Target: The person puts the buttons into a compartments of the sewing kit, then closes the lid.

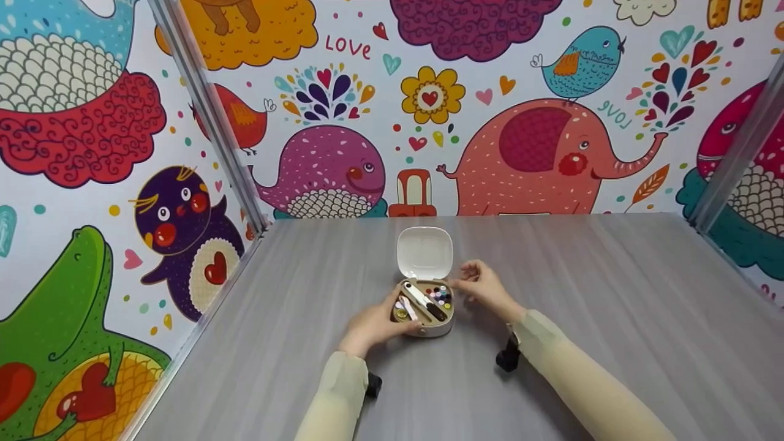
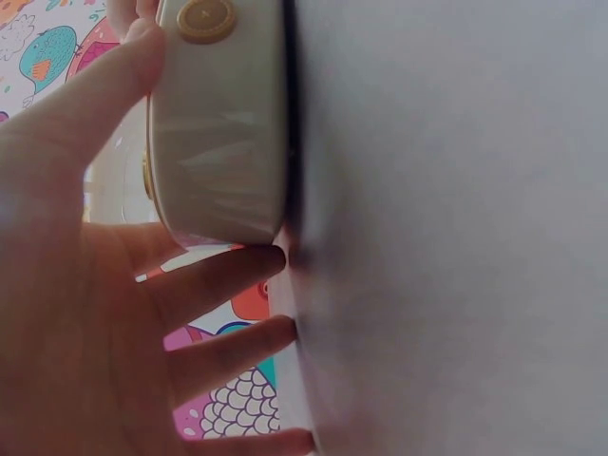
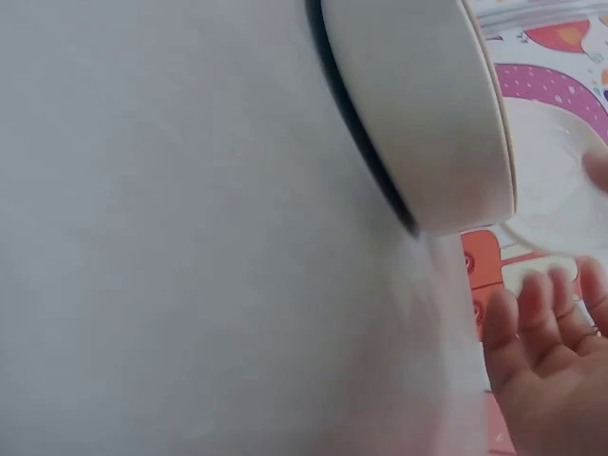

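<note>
A small white sewing box point(image 1: 436, 331) stands on the table with its lid point(image 1: 424, 252) raised at the back. Inside lie a white tool with a black handle point(image 1: 435, 310), a pale pinkish tool point(image 1: 408, 308) and several coloured thread spools or buttons point(image 1: 440, 293), too small to tell. My left hand point(image 1: 375, 324) holds the box's left side, thumb at the front rim near a gold button-shaped catch point(image 2: 206, 21), other fingers spread along the side. My right hand point(image 1: 487, 291) hovers by the right back corner, fingers loosely bent; contact with the rim cannot be told.
The grey table point(image 1: 582, 294) extends around the box on every side. Patterned panels point(image 1: 514, 73) with metal posts point(image 1: 205, 104) rise at the back and both sides. A black wrist mount point(image 1: 507, 356) hangs below the right cuff.
</note>
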### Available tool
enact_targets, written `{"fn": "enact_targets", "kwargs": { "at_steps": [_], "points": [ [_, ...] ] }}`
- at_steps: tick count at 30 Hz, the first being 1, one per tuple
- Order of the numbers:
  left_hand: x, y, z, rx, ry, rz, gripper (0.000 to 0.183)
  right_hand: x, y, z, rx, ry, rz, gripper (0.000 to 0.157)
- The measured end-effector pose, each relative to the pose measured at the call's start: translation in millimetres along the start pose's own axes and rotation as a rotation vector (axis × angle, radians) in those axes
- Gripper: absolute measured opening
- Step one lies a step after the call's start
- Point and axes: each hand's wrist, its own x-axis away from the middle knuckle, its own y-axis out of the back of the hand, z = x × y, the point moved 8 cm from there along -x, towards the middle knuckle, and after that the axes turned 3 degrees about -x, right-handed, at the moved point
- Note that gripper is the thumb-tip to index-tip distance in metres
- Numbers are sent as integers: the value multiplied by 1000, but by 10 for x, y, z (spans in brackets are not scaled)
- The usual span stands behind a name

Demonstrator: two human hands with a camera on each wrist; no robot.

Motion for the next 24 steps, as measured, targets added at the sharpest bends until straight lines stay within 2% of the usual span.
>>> {"fn": "enact_targets", "kwargs": {
  "at_steps": [4, 6, 9, 12, 16, 24],
  "points": [
    [2, 12, 4, -6, 8, 3, 98, 123, -99, -130, -54, -75, 189, 89],
    [8, 16, -3, -5, 5, 4, 98, 188, -165, -166, -57, -89, 300, 103],
    [11, 6, -6, 3, 1, 6, 98, 272, -248, -194, -44, -90, 433, 111],
    [10, -9, 13, 7, 2, 9, 99, 315, -325, -211, -42, -75, 514, 111],
    [5, -22, 36, 10, 9, 14, 100, 334, -389, -210, -50, -35, 549, 107],
    [-14, -7, 14, 4, -9, 0, 100, 318, -384, -193, -41, -11, 521, 105]
  ]
}}
